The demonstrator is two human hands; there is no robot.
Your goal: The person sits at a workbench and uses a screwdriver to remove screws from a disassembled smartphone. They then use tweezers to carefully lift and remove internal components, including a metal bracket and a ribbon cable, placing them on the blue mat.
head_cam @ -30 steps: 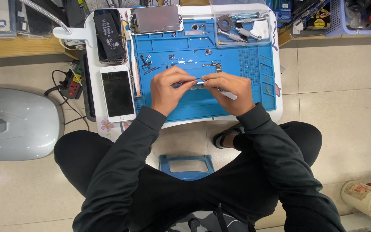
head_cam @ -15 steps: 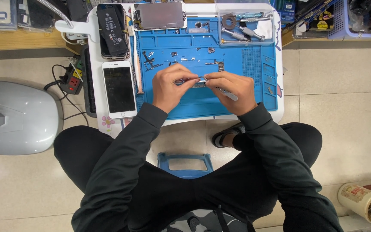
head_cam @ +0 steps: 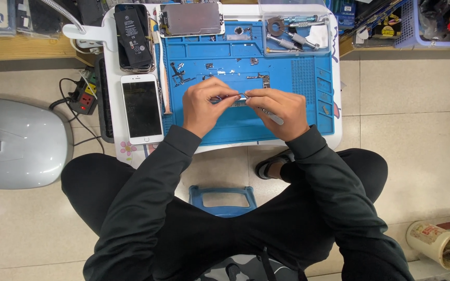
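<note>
My left hand [head_cam: 208,105] and my right hand [head_cam: 279,110] meet over the middle of a blue repair mat [head_cam: 308,83] on a small white table [head_cam: 336,130]. Between their fingertips they pinch a small thin metal part [head_cam: 237,97]. The right hand also holds a slim grey tool [head_cam: 273,117] that sticks out toward me. Tiny screws and small metal pieces [head_cam: 182,74] lie on the mat behind the hands.
A white phone [head_cam: 141,108] lies left of the mat, a black battery [head_cam: 133,35] and an opened phone body [head_cam: 192,20] behind it. Screwdrivers [head_cam: 294,37] lie back right. A power strip [head_cam: 82,97], grey dome [head_cam: 16,143], blue stool [head_cam: 223,199] and paper cup [head_cam: 436,243] sit on the floor.
Both hands stay together over the mat on the same small part. The view has shifted slightly; nothing else has visibly moved.
</note>
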